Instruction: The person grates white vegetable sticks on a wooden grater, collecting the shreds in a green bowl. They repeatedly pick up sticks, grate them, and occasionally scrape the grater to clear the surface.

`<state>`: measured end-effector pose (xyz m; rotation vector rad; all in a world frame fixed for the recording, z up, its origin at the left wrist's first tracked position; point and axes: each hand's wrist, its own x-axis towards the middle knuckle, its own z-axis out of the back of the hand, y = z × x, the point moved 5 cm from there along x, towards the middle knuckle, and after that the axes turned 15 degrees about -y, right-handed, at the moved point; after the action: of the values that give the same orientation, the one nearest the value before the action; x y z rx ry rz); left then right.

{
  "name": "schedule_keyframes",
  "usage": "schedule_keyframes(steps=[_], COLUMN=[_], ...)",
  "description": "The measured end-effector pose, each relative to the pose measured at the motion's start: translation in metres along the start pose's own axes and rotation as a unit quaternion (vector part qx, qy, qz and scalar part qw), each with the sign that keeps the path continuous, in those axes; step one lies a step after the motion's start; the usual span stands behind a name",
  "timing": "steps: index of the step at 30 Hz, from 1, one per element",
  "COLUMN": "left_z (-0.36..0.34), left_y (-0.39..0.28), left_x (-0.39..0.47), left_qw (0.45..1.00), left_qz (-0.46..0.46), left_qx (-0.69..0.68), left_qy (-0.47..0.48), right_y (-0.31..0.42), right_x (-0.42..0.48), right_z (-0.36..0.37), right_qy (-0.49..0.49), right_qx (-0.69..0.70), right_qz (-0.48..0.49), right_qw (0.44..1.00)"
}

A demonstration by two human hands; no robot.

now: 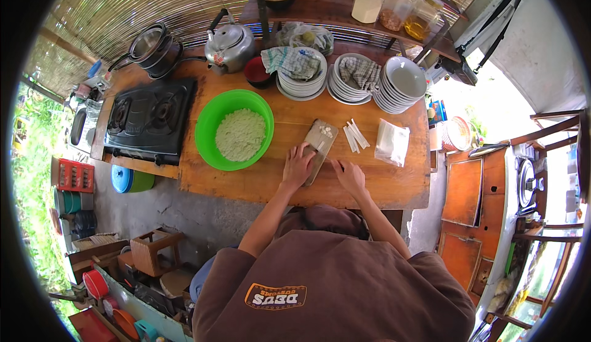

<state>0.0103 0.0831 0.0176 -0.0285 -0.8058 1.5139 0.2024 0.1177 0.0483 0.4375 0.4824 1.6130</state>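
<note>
A small wooden cutting board (pixel 316 169) lies on the wooden table, tilted away from me. My left hand (pixel 298 166) rests over its left edge, fingertips beside a short white strip (pixel 320 146); whether they pinch it is unclear. Small white cut pieces (pixel 326 131) sit at the board's far end. Just right of the board, my right hand (pixel 351 177) has curled fingers, and anything within them is too small to make out. Beyond it lie several white sticks (pixel 354 136) and a clear plastic packet (pixel 392 142). A green basin (pixel 203 134) holds a pale crumbly mass (pixel 240 134).
A black two-burner gas stove (pixel 150 118) occupies the table's left end. Along the back stand a metal kettle (pixel 229 46), stacked white bowls (pixel 302 86) with cloths, and more bowls (pixel 406 76). Jars (pixel 396 7) line a shelf above. The table's front edge (pixel 221 195) is close to me.
</note>
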Motion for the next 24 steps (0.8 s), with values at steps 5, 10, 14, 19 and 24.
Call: schedule_keyframes(steps=[5, 10, 14, 19, 24], left_z=[0.001, 0.005, 0.007, 0.006, 0.007], left_y=[0.001, 0.001, -0.001, 0.001, 0.003], left_x=[-0.005, -0.009, -0.009, -0.012, -0.016], left_qw=[1.000, 1.000, 1.000, 1.000, 1.000], left_qz=[0.004, -0.002, 0.005, 0.010, 0.009], left_qx=[-0.003, -0.003, 0.000, -0.008, 0.001], left_qy=[-0.001, -0.020, -0.013, -0.013, -0.019], right_y=[-0.008, 0.000, 0.006, 0.000, 0.006], right_x=[-0.009, -0.002, -0.008, -0.019, -0.011], right_z=[-0.003, -0.013, -0.004, 0.000, -0.012], right_qy=[-0.017, -0.028, -0.026, -0.027, -0.006], right_qx=[0.007, 0.008, 0.021, -0.002, 0.005], right_qz=[0.010, 0.011, 0.001, -0.001, -0.013], right_qw=[1.000, 1.000, 0.999, 1.000, 1.000])
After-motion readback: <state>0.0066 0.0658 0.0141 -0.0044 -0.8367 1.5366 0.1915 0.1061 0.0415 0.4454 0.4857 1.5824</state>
